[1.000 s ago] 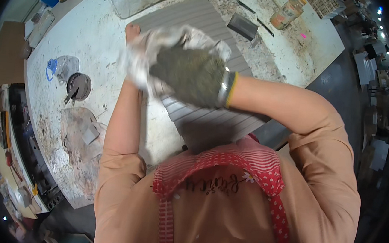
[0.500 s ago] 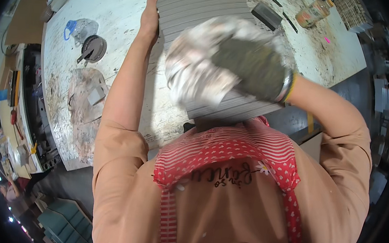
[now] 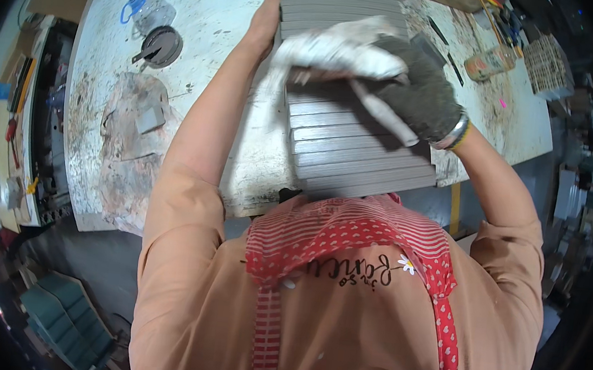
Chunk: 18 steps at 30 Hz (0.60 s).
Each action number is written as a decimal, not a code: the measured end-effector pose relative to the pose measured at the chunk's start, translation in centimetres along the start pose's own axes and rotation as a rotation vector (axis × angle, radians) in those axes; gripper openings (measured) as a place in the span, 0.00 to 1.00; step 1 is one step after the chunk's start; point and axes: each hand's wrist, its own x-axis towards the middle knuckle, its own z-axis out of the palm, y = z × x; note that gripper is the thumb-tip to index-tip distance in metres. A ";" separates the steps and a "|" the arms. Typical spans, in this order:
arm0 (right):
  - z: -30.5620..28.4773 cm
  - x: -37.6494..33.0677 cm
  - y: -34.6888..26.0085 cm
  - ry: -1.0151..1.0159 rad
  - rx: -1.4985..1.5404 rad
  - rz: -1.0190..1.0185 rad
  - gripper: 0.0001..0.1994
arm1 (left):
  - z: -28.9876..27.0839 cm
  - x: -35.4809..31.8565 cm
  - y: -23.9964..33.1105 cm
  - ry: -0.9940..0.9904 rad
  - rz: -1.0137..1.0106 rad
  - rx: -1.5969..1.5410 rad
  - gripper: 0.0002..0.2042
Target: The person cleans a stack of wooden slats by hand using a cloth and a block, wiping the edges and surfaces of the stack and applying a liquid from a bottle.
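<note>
A grey panel with parallel grooves (image 3: 355,158) lies on the worktable, its near end close to my apron. My bare left hand (image 3: 265,24) grips the panel's far left edge; its fingertips are largely hidden by the edge. On my right hand (image 3: 421,90) is a dark work glove, closed around a stained white rag (image 3: 343,54). The rag is bunched over the middle of the panel, one corner trailing toward me, and is blurred by motion. Beyond the glove, a dark block (image 3: 428,50) is partly hidden.
On the stained white table (image 3: 215,72) stand a dark paint tub (image 3: 162,46) and a clear jug with blue handle (image 3: 149,13). A dirty cloth (image 3: 134,111) carries a pale block (image 3: 150,120). To the right are a bottle (image 3: 490,63), a wicker basket (image 3: 548,65) and thin dark tools (image 3: 455,70).
My right hand has drawn the rag across the panel, uncovering more of its near grooves. The left hand keeps its place on the panel's edge. The whole view has shifted slightly.
</note>
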 end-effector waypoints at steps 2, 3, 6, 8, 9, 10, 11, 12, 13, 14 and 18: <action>-0.1 -0.3 0.9 0.075 -0.196 0.032 0.22 | -0.1 -0.5 0.1 0.061 0.047 0.112 0.33; 0.3 -0.5 1.6 0.066 -0.194 0.021 0.22 | 0.3 -1.0 0.3 0.097 0.065 0.233 0.35; 0.8 -0.7 3.1 0.112 -0.347 -0.134 0.22 | -0.1 -5.6 1.4 0.164 0.373 0.606 0.33; 0.3 -0.5 3.2 0.080 -0.334 -0.136 0.23 | -0.3 -11.1 1.5 0.098 0.393 0.620 0.31; 0.1 -0.4 3.3 0.054 -0.328 -0.129 0.23 | -0.4 -14.2 1.2 0.118 0.348 0.616 0.30; 0.0 -0.5 3.8 0.062 -0.320 -0.128 0.23 | -0.4 -17.3 0.3 0.128 0.304 0.609 0.30; -0.1 -0.6 4.0 0.057 -0.314 -0.140 0.23 | -0.3 -20.7 -1.0 0.115 0.300 0.601 0.43; -0.3 -0.6 4.0 -0.040 -0.163 -0.026 0.22 | 1.0 -23.9 -2.0 0.166 0.117 0.480 0.49; -0.6 -0.7 3.7 -0.138 -0.015 0.088 0.22 | 1.0 -26.1 -3.8 0.111 0.153 0.568 0.53; -1.6 -0.5 -0.1 -0.262 -0.037 0.031 0.21 | 1.9 -27.8 -5.4 0.125 0.194 0.579 0.60; 0.0 -3.2 -1.8 -0.479 -0.249 -0.615 0.20 | 5.6 -28.3 -8.9 0.128 0.228 0.821 0.52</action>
